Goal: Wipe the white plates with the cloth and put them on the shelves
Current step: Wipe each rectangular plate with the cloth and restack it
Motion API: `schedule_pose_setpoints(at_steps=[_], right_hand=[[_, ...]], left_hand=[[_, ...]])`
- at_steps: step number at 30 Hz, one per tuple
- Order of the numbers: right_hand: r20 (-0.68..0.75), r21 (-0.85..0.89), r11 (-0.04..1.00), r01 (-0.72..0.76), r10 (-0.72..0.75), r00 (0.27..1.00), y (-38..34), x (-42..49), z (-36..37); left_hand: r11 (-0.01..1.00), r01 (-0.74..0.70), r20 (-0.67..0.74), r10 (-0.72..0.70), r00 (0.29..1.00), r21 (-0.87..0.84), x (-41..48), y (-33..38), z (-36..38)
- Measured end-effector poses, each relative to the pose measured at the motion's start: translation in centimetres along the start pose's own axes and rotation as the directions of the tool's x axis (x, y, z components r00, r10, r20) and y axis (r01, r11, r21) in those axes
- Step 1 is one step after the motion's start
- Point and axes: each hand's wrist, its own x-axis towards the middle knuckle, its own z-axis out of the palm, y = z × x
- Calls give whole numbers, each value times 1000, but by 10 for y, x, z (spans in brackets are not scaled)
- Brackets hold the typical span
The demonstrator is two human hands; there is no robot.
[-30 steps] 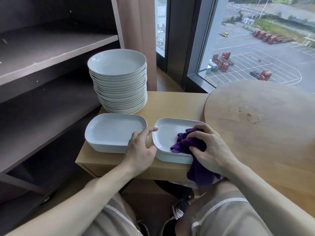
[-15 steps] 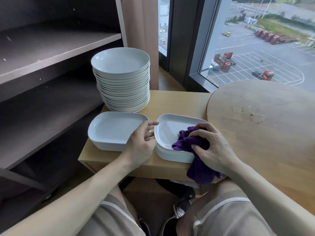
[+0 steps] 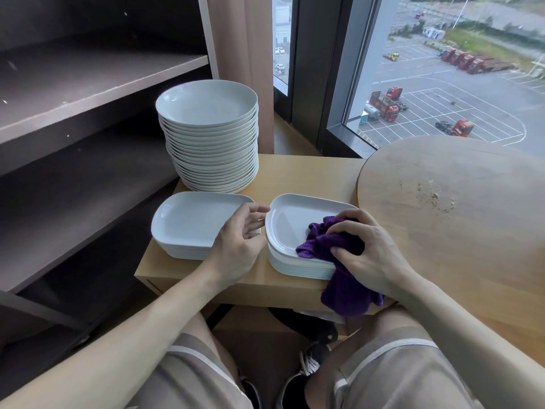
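To the left of the low tabletop (image 3: pixel 309 172), the dark shelves (image 3: pixel 88 84) stand close against it, so a wiped plate would have only a short way to go. On the right, a round table (image 3: pixel 457 216) overlaps the tabletop's right edge and carries only a few crumbs.

At the tabletop's far left corner rises a tall pile of round plates (image 3: pixel 206 104), probably parked at the back to be out of the arms' way. Along the near edge sit two low piles of rectangular white plates: the left stack (image 3: pixel 188 216) at the near left corner and the right stack (image 3: pixel 295 222) just beside it, both within easy reach.

The purple cloth (image 3: pixel 321 240) lies bunched in the top plate of the right stack, and its tail hangs over the tabletop's near edge. The right hand (image 3: pixel 368 249) clutches it and presses it down into the plate, a grip suited to rubbing.

The left hand (image 3: pixel 236 246) holds nothing, its fingers loosely bent over the left stack's right edge. Its forefinger reaches toward the right stack's rim, seemingly to steady it; whether it touches cannot be told.
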Motion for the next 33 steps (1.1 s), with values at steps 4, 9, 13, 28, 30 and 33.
schedule_pose_setpoints(at_steps=[4,9,13,28,30,33], right_hand=[[-12,18,1000,12,-12,1000,-2,0,0],[-29,60,998,29,-27,999,-6,-1,0],[-40,108,993,38,-34,999,-11,-2,0],[-16,99,994,-36,38,999,-23,-3,2],[-12,100,994,-38,40,999,-24,-3,2],[-13,128,991,-45,47,999,-26,-4,-1]], left_hand=[[999,27,27,-26,999,-20,-2,1,3],[1000,12,37,-11,999,-17,-1,1,2],[999,0,-29,1,1000,32,3,1,-3],[1000,1,29,-1,1000,0,6,-7,-4],[1000,2,19,-2,1000,13,5,-7,-4],[998,-24,-35,26,999,60,5,-9,-3]])
